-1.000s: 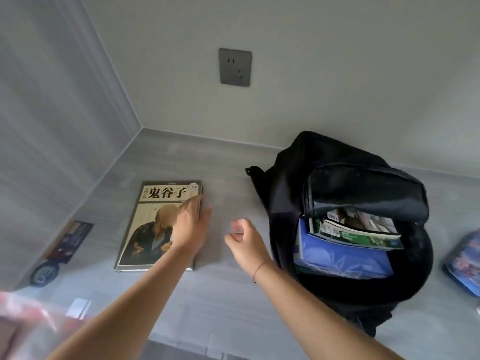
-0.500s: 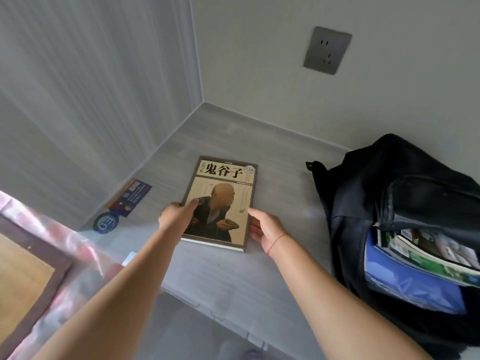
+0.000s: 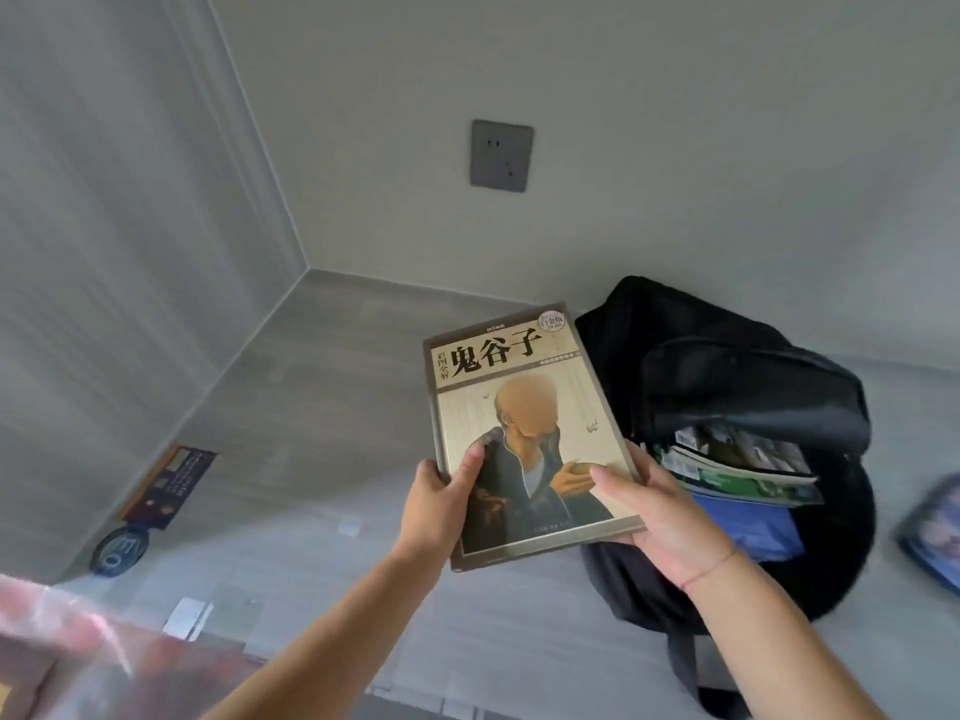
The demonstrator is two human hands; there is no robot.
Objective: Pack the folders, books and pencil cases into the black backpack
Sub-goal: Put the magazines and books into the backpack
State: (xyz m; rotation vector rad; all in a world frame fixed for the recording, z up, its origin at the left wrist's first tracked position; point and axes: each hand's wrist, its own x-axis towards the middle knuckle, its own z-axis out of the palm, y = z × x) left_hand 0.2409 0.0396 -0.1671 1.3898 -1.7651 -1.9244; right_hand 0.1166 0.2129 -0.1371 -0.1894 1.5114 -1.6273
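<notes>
Both hands, left hand (image 3: 434, 506) and right hand (image 3: 660, 511), have a grip on the book (image 3: 524, 433) at its lower corners, lifted at frame centre just left of the open black backpack (image 3: 727, 366); next, I judge, it needs tilting to slide in beside the books already packed

single head-worn view (wide-angle), forward and down, close above the grey surface (image 3: 322, 407), seemingly tilted

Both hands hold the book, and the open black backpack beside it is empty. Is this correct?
Not empty. The head view shows the left hand and right hand holding the book, but the black backpack already contains a blue folder and other books.
</notes>
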